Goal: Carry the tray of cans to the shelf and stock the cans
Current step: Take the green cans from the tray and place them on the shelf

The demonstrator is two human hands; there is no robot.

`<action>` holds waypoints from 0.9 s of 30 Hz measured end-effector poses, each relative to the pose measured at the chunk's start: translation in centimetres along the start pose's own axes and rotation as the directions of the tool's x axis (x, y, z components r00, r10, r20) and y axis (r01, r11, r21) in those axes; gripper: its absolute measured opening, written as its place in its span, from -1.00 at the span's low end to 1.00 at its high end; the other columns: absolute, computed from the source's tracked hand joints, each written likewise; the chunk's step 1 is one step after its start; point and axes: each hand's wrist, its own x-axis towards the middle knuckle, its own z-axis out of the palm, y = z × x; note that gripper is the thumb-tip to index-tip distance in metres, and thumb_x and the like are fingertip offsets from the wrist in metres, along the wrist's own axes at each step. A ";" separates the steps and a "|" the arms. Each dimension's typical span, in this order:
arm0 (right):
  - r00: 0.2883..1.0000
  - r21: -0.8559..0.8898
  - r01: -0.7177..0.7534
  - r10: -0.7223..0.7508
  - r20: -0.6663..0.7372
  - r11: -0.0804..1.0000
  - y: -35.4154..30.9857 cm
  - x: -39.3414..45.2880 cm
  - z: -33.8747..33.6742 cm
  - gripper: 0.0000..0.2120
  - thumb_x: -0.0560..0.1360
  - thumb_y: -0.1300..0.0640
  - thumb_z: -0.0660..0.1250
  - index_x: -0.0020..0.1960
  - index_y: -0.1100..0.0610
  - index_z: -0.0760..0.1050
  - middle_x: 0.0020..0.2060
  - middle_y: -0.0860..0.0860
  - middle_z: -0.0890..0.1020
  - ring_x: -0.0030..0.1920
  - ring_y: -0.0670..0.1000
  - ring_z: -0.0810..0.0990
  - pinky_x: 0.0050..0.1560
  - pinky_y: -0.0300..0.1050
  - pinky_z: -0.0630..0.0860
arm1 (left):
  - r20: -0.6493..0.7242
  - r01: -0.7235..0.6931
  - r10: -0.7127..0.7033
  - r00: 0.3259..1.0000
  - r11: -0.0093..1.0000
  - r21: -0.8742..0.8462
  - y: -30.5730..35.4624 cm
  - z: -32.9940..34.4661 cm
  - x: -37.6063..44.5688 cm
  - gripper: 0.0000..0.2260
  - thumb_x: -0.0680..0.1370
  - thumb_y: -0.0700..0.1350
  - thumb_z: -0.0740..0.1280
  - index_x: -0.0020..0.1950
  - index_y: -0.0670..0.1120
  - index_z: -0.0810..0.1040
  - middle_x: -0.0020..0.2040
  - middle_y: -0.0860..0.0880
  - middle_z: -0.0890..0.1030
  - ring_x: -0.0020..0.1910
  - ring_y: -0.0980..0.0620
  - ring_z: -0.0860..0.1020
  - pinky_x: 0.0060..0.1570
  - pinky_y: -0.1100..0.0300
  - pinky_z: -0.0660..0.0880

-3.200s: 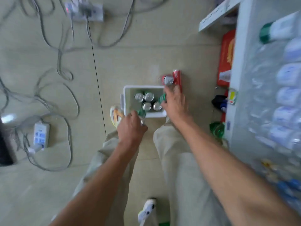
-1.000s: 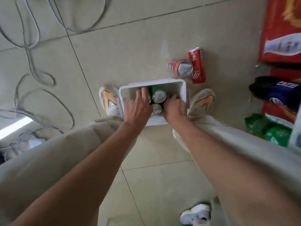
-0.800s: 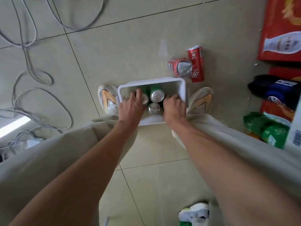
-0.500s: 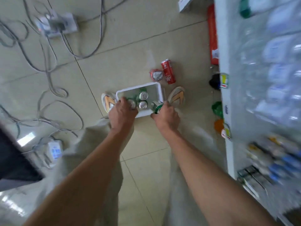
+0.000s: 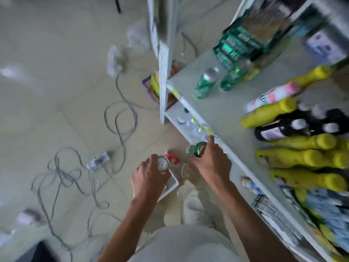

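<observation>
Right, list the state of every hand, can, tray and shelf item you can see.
left hand: closed around a can, top up.
right hand: closed around a green can, tilted, near the shelf edge.
tray: on the floor, mostly hidden.
red can: on the floor.
green can on shelf: upright.
yellow bottles: lying down.

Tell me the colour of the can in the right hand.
Green, with a silver top; the can shows in the head view.

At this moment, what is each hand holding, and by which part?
Left hand grips a can around its side just below the silver top. Right hand holds a green can, tilted, fingers around its body.
</observation>
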 end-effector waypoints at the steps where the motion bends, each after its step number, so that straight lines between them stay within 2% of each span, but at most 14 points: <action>1: 0.997 0.009 0.005 -0.004 -0.075 1.000 -0.1 0.5 -2.4 -0.22 0.28 -0.42 0.30 0.35 0.00 0.32 0.04 0.10 0.64 0.01 0.24 0.66 -0.12 0.06 0.53 | -0.002 -0.027 0.027 1.000 1.000 0.000 1.8 -1.6 0.4 -0.59 0.29 0.15 0.49 0.07 0.06 0.52 -0.10 0.03 0.70 -0.18 -0.13 0.65 -0.28 0.11 0.55; 3: 0.981 0.040 -0.002 0.009 -0.196 0.999 0.1 2.3 -6.5 -0.32 0.34 -0.31 0.38 0.33 -0.03 0.32 0.03 0.09 0.64 -0.01 0.23 0.66 -0.14 0.06 0.52 | -0.010 -0.087 0.087 0.996 0.996 -0.002 5.5 -4.4 1.2 -0.56 0.30 0.22 0.47 0.09 0.08 0.52 -0.07 0.04 0.70 -0.15 -0.13 0.65 -0.27 0.12 0.52; 6: 0.956 0.099 -0.022 0.050 -0.288 0.995 1.0 5.8 -10.9 -0.39 0.33 -0.22 0.42 0.27 -0.01 0.34 0.00 0.10 0.63 -0.02 0.24 0.64 -0.20 0.03 0.47 | -0.027 -0.176 0.176 0.984 0.984 -0.003 11.2 -6.8 2.5 -0.57 0.32 0.17 0.46 0.13 0.09 0.52 -0.04 0.03 0.70 -0.11 -0.15 0.65 -0.26 0.14 0.44; 9: 0.946 0.093 -0.047 0.074 -0.315 0.995 1.9 10.3 -13.3 -0.35 0.32 -0.12 0.45 0.30 0.08 0.32 0.01 0.16 0.61 -0.01 0.27 0.63 -0.22 0.02 0.42 | -0.038 -0.237 0.237 0.971 0.971 -0.009 16.5 -7.3 4.6 -0.56 0.32 0.14 0.45 0.16 0.08 0.54 -0.01 0.01 0.69 -0.08 -0.16 0.64 -0.24 0.15 0.41; 14: 0.956 0.088 -0.043 0.066 -0.284 0.995 2.3 16.7 -13.6 -0.30 0.34 -0.06 0.50 0.36 0.17 0.33 0.10 0.24 0.61 0.08 0.29 0.62 -0.09 0.06 0.49 | -0.017 -0.286 0.286 0.958 0.958 0.019 23.6 -5.1 9.5 -0.52 0.34 0.14 0.46 0.18 -0.04 0.52 0.00 -0.09 0.68 -0.09 -0.18 0.63 -0.24 0.14 0.36; 17: 0.968 0.113 -0.072 0.096 -0.232 0.991 2.9 19.0 -12.2 -0.30 0.38 -0.02 0.51 0.40 0.18 0.31 0.12 0.23 0.61 0.12 0.29 0.62 -0.06 0.07 0.51 | -0.012 -0.259 0.259 0.966 0.965 0.034 25.5 -3.1 11.8 -0.52 0.36 0.13 0.47 0.17 -0.09 0.49 0.02 -0.13 0.66 -0.06 -0.20 0.63 -0.23 0.11 0.35; 20: 0.978 0.147 -0.096 0.121 -0.172 0.985 3.5 20.4 -11.4 -0.30 0.44 -0.01 0.50 0.45 0.18 0.28 0.16 0.25 0.59 0.15 0.30 0.61 -0.01 0.09 0.51 | -0.085 -0.241 0.243 0.966 0.970 0.030 25.7 -2.0 13.2 -0.48 0.38 0.19 0.43 0.18 -0.09 0.44 -0.01 -0.12 0.67 -0.11 -0.18 0.64 -0.25 0.12 0.34; 23: 0.985 0.104 -0.098 0.111 -0.131 0.990 4.1 20.2 -11.3 -0.34 0.48 0.12 0.46 0.47 0.18 0.24 0.19 0.28 0.54 0.14 0.33 0.60 0.01 0.10 0.52 | -0.095 -0.287 0.292 0.952 0.956 0.055 25.2 -1.3 13.4 -0.49 0.40 0.20 0.42 0.18 -0.08 0.41 0.00 -0.07 0.67 -0.14 -0.14 0.62 -0.27 0.12 0.33; 25: 0.983 0.063 -0.091 0.100 -0.152 0.994 4.4 18.8 -11.8 -0.35 0.48 0.18 0.44 0.48 0.16 0.23 0.21 0.29 0.51 0.12 0.33 0.60 0.03 0.09 0.52 | -0.078 -0.320 0.322 0.944 0.947 0.030 24.8 -0.9 13.0 -0.49 0.41 0.19 0.43 0.21 -0.05 0.39 0.03 -0.04 0.67 -0.14 -0.12 0.62 -0.29 0.12 0.35; 27: 0.973 0.017 -0.057 0.060 -0.224 0.998 4.7 16.4 -12.5 -0.36 0.47 0.15 0.45 0.46 0.16 0.25 0.21 0.30 0.51 0.12 0.35 0.59 0.00 0.09 0.50 | -0.068 -0.335 0.333 0.940 0.942 -0.018 24.0 -0.7 12.1 -0.44 0.40 0.19 0.44 0.28 -0.03 0.36 0.08 -0.04 0.66 -0.11 -0.13 0.63 -0.29 0.12 0.40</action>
